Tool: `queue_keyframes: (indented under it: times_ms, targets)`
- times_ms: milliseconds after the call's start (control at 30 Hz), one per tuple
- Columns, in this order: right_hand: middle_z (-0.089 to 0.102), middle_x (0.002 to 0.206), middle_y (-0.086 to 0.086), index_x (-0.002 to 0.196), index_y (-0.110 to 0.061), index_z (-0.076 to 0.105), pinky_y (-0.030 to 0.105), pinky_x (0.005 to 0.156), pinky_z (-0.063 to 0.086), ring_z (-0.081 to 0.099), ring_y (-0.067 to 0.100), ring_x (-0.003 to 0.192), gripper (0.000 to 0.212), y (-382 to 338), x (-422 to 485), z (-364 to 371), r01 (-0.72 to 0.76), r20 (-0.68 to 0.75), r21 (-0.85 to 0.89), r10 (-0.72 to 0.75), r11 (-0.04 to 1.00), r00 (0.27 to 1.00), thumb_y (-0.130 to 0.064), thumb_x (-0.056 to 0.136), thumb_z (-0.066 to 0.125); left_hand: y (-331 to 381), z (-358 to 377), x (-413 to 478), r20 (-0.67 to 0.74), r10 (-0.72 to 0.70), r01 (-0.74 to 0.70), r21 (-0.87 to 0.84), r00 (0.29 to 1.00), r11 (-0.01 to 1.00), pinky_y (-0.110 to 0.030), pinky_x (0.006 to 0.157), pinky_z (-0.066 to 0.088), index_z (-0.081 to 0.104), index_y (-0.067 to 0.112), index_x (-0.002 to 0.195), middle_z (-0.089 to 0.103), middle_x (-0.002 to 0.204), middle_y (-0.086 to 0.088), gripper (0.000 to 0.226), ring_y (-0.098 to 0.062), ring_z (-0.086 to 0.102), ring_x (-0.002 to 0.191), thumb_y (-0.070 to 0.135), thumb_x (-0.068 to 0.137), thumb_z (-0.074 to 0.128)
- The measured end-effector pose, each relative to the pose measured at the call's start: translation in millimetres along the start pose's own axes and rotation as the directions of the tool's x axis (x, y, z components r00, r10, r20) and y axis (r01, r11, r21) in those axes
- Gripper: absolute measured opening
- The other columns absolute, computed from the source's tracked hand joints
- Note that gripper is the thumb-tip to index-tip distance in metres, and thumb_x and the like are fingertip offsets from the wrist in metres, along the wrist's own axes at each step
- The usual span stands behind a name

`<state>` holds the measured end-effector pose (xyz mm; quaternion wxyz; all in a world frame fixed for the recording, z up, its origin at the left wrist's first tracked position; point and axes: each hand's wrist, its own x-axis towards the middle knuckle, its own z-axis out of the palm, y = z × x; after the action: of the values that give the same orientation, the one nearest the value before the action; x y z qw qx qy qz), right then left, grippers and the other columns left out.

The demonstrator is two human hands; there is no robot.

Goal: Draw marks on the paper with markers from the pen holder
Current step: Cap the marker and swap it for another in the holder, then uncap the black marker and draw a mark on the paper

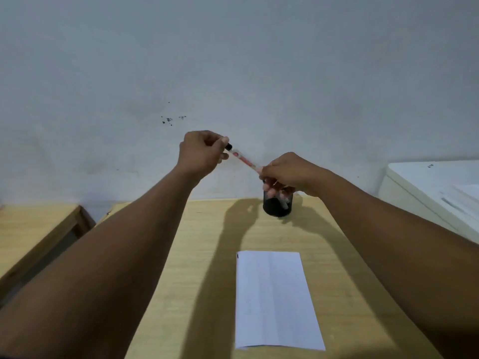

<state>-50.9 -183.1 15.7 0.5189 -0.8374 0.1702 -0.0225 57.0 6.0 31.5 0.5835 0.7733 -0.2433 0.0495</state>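
A white marker [243, 159] with red print and a black end is held in the air above the back of the wooden table [197, 255]. My left hand [203, 151] pinches its black end; my right hand [287, 171] grips the other end. Just below my right hand stands a black mesh pen holder [276, 207] with pale markers inside, partly hidden by my fingers. A white sheet of paper [274, 299] lies lengthwise on the near half of the table, with a small dark mark at its far left corner.
A second wooden table [36, 226] stands to the left across a gap. A white cabinet [427, 187] with flat white sheets on top is at the right. A pale wall with small dark specks rises behind.
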Motion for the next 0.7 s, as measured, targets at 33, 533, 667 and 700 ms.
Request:
queue_keyframes:
  times_ms: [33,533,667,700]
  targets:
    - [0.075,0.084,0.013,0.112,0.003,0.069,0.029,0.053,0.048,0.069,0.023,0.064,0.051,-2,-6,11,-0.036,0.047,0.074,0.033,0.997,0.998,-0.045,0.095,0.065,-2,-9,-7,0.020,-0.053,0.055,-0.122,0.998,0.991,-0.032,0.072,0.059,0.073,0.009,0.088,0.075,0.080,-0.004,0.016,-0.019,0.077,0.074,0.021,0.096,0.067]
    - [0.071,0.058,0.003,0.096,-0.004,0.064,0.020,0.047,0.052,0.073,0.013,0.053,0.016,37,-44,121,-0.004,0.012,0.787,-0.008,0.617,1.000,-0.017,0.103,0.059,-89,-20,-115,0.142,-0.414,0.433,-0.433,0.899,0.791,-0.027,0.073,0.063,0.069,-0.004,0.084,0.065,0.078,-0.013,0.021,-0.022,0.076,0.069,0.011,0.098,0.064]
    - [0.069,0.061,0.007,0.094,-0.006,0.064,0.022,0.046,0.053,0.073,0.017,0.053,0.011,45,-49,90,0.026,-0.051,0.791,0.024,0.611,0.998,-0.013,0.101,0.059,-108,-33,-121,0.058,-0.456,0.447,-0.337,0.888,0.828,-0.031,0.074,0.063,0.067,0.000,0.074,0.072,0.091,-0.010,0.023,-0.023,0.072,0.068,0.009,0.095,0.067]
    - [0.068,0.063,0.009,0.092,-0.005,0.065,0.022,0.046,0.052,0.071,0.017,0.050,0.010,49,-50,83,0.024,-0.066,0.752,0.039,0.659,0.997,-0.011,0.098,0.061,-112,-36,-123,0.066,-0.425,0.430,-0.196,0.903,0.881,-0.033,0.074,0.062,0.069,0.003,0.074,0.075,0.094,-0.010,0.020,-0.022,0.071,0.067,0.008,0.093,0.068]
